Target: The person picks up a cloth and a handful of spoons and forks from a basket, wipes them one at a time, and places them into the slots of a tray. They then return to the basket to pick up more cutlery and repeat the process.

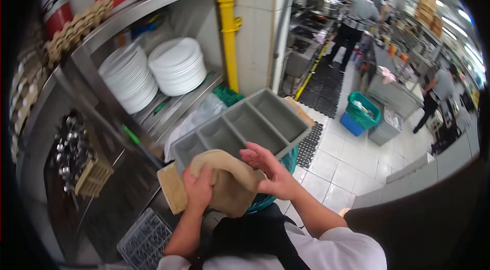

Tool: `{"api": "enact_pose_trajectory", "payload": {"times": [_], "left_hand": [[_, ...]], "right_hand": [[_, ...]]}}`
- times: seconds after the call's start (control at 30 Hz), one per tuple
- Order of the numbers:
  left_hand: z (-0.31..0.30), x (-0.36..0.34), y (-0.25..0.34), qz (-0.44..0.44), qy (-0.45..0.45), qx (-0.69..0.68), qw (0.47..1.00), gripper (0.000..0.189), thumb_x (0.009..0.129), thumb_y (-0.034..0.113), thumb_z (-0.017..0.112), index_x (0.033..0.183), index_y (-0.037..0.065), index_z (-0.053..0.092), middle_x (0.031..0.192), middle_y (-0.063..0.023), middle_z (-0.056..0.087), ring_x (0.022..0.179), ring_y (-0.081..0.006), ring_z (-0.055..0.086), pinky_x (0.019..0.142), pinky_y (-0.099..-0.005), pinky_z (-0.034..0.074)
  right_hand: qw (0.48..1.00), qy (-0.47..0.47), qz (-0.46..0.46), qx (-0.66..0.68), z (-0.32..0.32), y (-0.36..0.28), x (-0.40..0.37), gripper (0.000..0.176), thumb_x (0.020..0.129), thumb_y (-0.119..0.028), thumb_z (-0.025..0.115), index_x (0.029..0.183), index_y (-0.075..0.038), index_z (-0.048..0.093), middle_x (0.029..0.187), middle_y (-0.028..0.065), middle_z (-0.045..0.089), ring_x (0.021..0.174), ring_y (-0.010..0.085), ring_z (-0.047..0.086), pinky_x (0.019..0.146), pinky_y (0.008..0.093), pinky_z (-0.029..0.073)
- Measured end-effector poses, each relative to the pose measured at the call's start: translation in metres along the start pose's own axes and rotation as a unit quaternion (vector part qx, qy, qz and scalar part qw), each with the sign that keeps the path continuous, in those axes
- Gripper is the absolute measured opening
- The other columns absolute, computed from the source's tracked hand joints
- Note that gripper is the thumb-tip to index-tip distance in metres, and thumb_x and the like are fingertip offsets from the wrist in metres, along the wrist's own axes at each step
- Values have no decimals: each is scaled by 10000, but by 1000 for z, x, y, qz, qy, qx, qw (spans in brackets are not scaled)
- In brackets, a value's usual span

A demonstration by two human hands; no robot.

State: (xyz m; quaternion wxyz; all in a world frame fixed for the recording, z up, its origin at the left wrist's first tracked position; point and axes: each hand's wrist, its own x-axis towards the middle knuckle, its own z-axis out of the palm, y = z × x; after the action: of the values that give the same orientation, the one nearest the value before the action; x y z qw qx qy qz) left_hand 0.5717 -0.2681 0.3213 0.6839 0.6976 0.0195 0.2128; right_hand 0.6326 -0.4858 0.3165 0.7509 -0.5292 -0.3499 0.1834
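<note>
Cloth (232,196), tan and folded over itself, hangs in front of your body, its upper fold bulging across the near edge of the grey tray (278,114). Your left hand (199,185) pinches that cloth at its left side, thumb on top and fingers curled around it. Your right hand (270,168) is spread, palm toward the cloth, thumb at its right margin; you cannot tell here whether skin and fabric touch. The tray lies slanted, its compartments facing up, the far long rim toward the shelf and the right end reaching out over a green-lined bin (291,162). A tan block (173,188) sits just beside your left wrist, so that side is tight for you. Further left, the metal counter (109,208) carries a basket of cutlery (94,173), and a clear gridded rack (145,239) lies close to your left forearm. Beyond the tray, two plate stacks (176,65) stand near the shelf's front lip, next to a yellow pipe (227,30). Your widest room is to the right, where white floor tiles (326,160) run to a blue bin (360,111), with a dark panel (408,208) bounding your near right. Two people (357,14) stand well apart, further along.
</note>
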Motion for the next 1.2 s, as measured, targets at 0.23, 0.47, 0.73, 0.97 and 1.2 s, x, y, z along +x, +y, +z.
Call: {"api": "enact_pose_trajectory", "payload": {"times": [0.23,0.47,0.73,0.97,1.2], "left_hand": [[-9,31,14,-57,-170,-4,984,334,851,147,777,1117,45,603,991,-3,643,909,-87,592,808,-261,489],[-63,67,45,-154,-277,91,944,246,867,136,749,1051,41,616,892,51,595,807,-25,517,712,-205,432],[-77,77,34,-146,-199,80,966,270,1042,262,526,858,71,578,757,116,436,726,-7,356,643,-204,326],[-56,71,13,-140,-266,-4,954,273,1007,287,593,1121,39,608,977,43,609,889,-40,524,797,-231,440],[-22,75,25,-86,-331,-137,930,671,817,186,815,1392,62,491,1273,-72,587,1154,-122,554,980,-299,457]], "right_hand": [[976,81,-9,-201,-8,17,21,455,791,25,547,1241,-14,604,1154,97,661,1120,193,608,981,310,458],[980,149,81,107,-53,-2,45,190,999,-199,579,1039,-24,641,954,7,672,846,82,626,764,246,506],[980,104,132,104,-58,-4,46,265,1019,-278,568,1010,-31,665,934,-18,658,849,61,590,785,244,492],[965,89,158,187,-31,-26,55,292,1028,-262,544,1152,-10,624,1015,32,677,921,98,634,836,259,505],[965,-162,181,95,-34,-43,73,297,1010,-247,586,1161,4,631,1029,17,664,942,72,602,840,250,489]]}}
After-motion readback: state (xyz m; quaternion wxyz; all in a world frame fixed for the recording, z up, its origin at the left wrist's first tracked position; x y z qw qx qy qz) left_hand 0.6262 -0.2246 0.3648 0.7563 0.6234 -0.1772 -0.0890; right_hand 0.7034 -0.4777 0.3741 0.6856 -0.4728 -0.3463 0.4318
